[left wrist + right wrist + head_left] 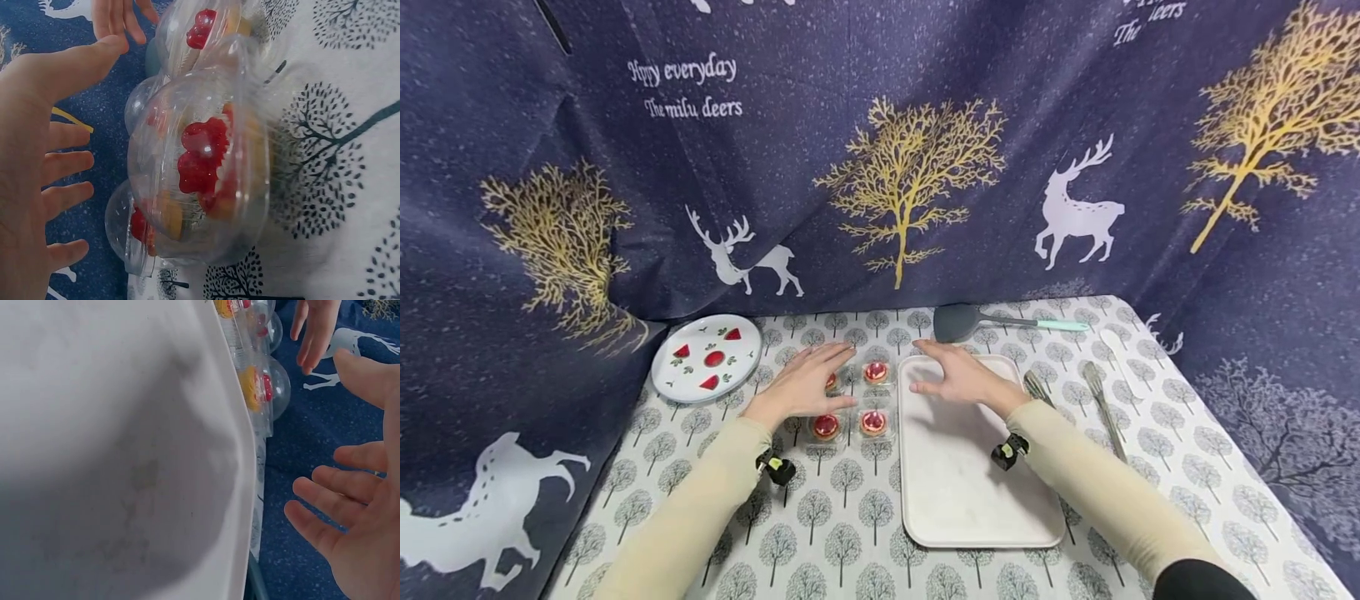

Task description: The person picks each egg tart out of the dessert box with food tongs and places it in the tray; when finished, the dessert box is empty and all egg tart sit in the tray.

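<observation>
Several small red-topped tarts (874,422) sit in clear domed plastic packaging (250,206) left of the tray. My left hand (808,382) hovers over the left-hand tarts with fingers spread, partly hiding one of them. In the left wrist view the domes stand beside that hand, apart from its fingers. My right hand (958,375) is held above the far end of a white rectangular tray (970,492), fingers extended and holding nothing. The right wrist view shows the tray's bare surface and rim under this hand, with the packed tarts beyond the rim.
A round plate (685,379) with watermelon prints lies at the back left. Behind the tray is a grey spatula (957,323) with a mint handle. To the tray's right lie metal utensils (1105,404) and a white spoon (1120,358). A blue deer-print cloth (850,208) hangs behind the table.
</observation>
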`<state>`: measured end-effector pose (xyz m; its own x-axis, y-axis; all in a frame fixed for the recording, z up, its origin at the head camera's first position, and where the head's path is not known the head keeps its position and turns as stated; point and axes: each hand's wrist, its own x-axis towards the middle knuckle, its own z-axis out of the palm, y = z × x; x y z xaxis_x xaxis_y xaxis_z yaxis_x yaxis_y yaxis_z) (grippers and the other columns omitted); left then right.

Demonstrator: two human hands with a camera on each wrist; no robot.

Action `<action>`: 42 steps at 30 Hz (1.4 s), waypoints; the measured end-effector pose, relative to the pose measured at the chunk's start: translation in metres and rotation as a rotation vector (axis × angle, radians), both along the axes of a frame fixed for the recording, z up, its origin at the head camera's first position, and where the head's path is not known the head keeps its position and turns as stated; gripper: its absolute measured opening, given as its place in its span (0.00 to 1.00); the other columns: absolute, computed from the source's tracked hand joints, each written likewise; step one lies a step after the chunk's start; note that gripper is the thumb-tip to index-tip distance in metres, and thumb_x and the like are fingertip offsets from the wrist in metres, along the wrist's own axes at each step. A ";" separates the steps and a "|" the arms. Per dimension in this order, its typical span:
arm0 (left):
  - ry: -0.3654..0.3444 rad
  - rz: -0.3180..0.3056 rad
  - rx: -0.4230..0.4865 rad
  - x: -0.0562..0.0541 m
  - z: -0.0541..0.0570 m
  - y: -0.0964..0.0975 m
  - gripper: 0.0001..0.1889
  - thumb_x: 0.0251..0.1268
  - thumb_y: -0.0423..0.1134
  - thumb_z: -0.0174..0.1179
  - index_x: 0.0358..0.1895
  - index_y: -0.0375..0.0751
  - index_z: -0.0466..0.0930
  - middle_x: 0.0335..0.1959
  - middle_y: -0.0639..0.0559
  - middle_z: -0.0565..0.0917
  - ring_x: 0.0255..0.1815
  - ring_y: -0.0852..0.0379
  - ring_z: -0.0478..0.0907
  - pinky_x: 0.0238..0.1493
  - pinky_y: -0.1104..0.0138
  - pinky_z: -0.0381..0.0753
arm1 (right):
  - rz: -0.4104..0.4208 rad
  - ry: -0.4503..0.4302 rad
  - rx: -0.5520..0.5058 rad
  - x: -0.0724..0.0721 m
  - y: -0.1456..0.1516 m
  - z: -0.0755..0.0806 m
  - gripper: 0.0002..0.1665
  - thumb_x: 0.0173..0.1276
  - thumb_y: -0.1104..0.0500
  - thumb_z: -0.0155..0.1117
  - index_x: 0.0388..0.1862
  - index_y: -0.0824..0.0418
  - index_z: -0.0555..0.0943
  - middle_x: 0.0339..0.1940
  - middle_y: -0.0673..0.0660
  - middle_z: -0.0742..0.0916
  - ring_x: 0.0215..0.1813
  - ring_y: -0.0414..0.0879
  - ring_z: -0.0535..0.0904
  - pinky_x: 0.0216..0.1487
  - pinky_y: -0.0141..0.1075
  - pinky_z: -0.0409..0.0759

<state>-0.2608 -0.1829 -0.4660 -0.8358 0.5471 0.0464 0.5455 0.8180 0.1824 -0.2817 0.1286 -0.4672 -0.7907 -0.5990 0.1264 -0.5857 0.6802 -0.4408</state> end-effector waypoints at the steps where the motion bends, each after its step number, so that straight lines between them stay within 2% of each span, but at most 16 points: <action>1: 0.002 -0.004 -0.001 -0.002 0.000 0.001 0.48 0.56 0.67 0.61 0.77 0.49 0.55 0.78 0.49 0.57 0.77 0.44 0.55 0.77 0.45 0.49 | 0.002 -0.003 -0.004 -0.001 -0.002 0.000 0.53 0.61 0.35 0.65 0.75 0.63 0.61 0.73 0.65 0.68 0.72 0.63 0.66 0.74 0.56 0.62; 8: -0.006 -0.020 0.004 -0.010 -0.002 0.004 0.48 0.56 0.66 0.62 0.76 0.46 0.56 0.77 0.48 0.59 0.76 0.43 0.57 0.77 0.47 0.51 | -0.028 -0.051 -0.031 -0.009 -0.012 -0.003 0.50 0.61 0.37 0.67 0.74 0.61 0.63 0.70 0.63 0.74 0.65 0.59 0.75 0.69 0.56 0.70; 12: -0.022 -0.025 0.008 -0.015 -0.006 0.007 0.48 0.56 0.66 0.63 0.76 0.45 0.57 0.76 0.46 0.60 0.76 0.42 0.58 0.77 0.46 0.52 | -0.047 -0.069 -0.044 -0.012 -0.016 -0.006 0.47 0.62 0.41 0.68 0.73 0.62 0.64 0.67 0.63 0.77 0.62 0.58 0.77 0.67 0.56 0.72; 19: -0.033 -0.027 0.014 -0.024 -0.010 0.012 0.46 0.56 0.64 0.63 0.74 0.43 0.61 0.74 0.43 0.65 0.74 0.42 0.60 0.74 0.44 0.58 | -0.039 -0.132 -0.106 -0.019 -0.024 -0.010 0.44 0.62 0.45 0.69 0.70 0.65 0.68 0.67 0.63 0.77 0.60 0.58 0.79 0.64 0.54 0.76; 22: -0.048 -0.025 0.010 -0.027 -0.012 0.015 0.46 0.55 0.65 0.63 0.73 0.43 0.62 0.74 0.43 0.65 0.74 0.42 0.61 0.74 0.44 0.58 | -0.036 -0.133 -0.101 -0.023 -0.028 -0.012 0.42 0.62 0.46 0.70 0.69 0.65 0.69 0.65 0.63 0.79 0.59 0.56 0.80 0.63 0.52 0.77; 29: -0.066 -0.012 -0.024 -0.035 -0.014 0.018 0.47 0.55 0.68 0.61 0.73 0.42 0.61 0.74 0.42 0.64 0.74 0.40 0.61 0.74 0.42 0.58 | -0.014 -0.181 -0.119 -0.031 -0.038 -0.014 0.38 0.64 0.51 0.69 0.68 0.66 0.70 0.56 0.66 0.84 0.51 0.56 0.83 0.52 0.46 0.84; 36: -0.102 0.000 -0.005 -0.039 -0.012 0.020 0.46 0.55 0.66 0.62 0.73 0.42 0.62 0.74 0.42 0.65 0.73 0.39 0.62 0.73 0.41 0.58 | 0.002 -0.139 -0.079 -0.040 -0.045 -0.017 0.32 0.66 0.55 0.67 0.65 0.68 0.73 0.51 0.65 0.86 0.42 0.49 0.85 0.45 0.38 0.85; 42: -0.120 0.012 -0.013 -0.042 -0.016 0.020 0.46 0.56 0.67 0.62 0.73 0.43 0.62 0.74 0.43 0.65 0.74 0.41 0.62 0.73 0.41 0.58 | -0.005 -0.143 -0.054 -0.044 -0.048 -0.019 0.29 0.67 0.55 0.65 0.63 0.66 0.75 0.45 0.62 0.88 0.39 0.47 0.84 0.46 0.41 0.85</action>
<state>-0.3027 -0.1625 -0.4823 -0.8414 0.5369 -0.0609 0.5107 0.8270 0.2350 -0.3252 0.0805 -0.4863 -0.8062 -0.5901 0.0439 -0.5106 0.6563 -0.5554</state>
